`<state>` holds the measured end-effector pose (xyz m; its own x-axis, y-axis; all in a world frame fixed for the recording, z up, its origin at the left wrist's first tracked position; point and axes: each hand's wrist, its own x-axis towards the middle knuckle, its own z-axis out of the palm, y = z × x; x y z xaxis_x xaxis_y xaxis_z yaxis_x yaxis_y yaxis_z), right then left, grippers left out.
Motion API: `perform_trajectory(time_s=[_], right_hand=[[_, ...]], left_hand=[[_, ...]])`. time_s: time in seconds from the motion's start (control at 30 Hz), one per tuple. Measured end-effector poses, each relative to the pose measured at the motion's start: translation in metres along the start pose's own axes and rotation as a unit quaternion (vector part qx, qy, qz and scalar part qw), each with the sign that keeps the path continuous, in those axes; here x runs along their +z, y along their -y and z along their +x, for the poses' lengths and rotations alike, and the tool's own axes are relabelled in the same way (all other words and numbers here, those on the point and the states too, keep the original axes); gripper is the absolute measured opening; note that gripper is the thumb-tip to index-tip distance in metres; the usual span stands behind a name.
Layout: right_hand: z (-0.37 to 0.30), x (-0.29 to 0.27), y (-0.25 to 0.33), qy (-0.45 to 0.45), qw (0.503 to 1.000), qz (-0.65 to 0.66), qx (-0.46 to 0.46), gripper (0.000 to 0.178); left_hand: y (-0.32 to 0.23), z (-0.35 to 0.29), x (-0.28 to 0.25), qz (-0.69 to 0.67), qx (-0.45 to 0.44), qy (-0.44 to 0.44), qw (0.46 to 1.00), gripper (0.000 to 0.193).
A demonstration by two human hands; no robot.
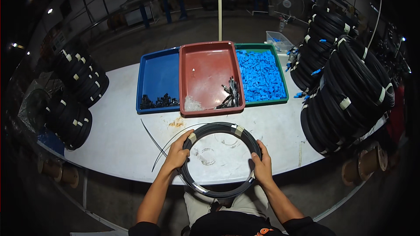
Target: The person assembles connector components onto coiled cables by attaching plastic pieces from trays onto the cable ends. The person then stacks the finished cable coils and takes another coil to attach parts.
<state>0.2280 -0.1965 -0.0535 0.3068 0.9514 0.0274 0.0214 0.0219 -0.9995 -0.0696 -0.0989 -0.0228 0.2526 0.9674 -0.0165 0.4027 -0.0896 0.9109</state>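
Observation:
A coil of black cable (221,126), bound with pale tape in several places, is held between my two hands at the table's near edge. My left hand (177,152) closes round its left side, thumb on the inner rim. Round the right side wraps my right hand (262,164), its thumb also on top of the coil. The coil's near part hangs past the table edge above my lap. From its upper left, loose cable ends (151,137) stick out over the white tabletop beside my left hand.
A blue tray (159,76) with small black parts, a red tray (210,72) with black pieces and clear bits, and a green tray (282,78) of blue connectors line the far side. Stacked cable coils stand at left (83,76) and right (350,91). A clear bin (280,41) stands behind.

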Motion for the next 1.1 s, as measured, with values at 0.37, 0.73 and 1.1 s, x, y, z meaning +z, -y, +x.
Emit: perform_trajectory(time_s=[0.37,0.73,1.1], right_hand=[[-0.003,0.008,-0.002,-0.058,0.997,-0.045,-0.024,0.055],[0.047,0.004,0.022,0.0,0.971,-0.191,-0.142,0.047],[0.156,0.094,0.033,0.252,0.849,-0.331,-0.325,0.031]], left_hand=[[-0.032,0.032,0.012,-0.047,0.13,-0.104,0.985,0.045],[-0.023,-0.059,-0.003,0.279,0.033,-0.244,0.928,0.032],[-0.01,-0.061,0.038,0.341,-0.012,-0.16,0.926,0.06]])
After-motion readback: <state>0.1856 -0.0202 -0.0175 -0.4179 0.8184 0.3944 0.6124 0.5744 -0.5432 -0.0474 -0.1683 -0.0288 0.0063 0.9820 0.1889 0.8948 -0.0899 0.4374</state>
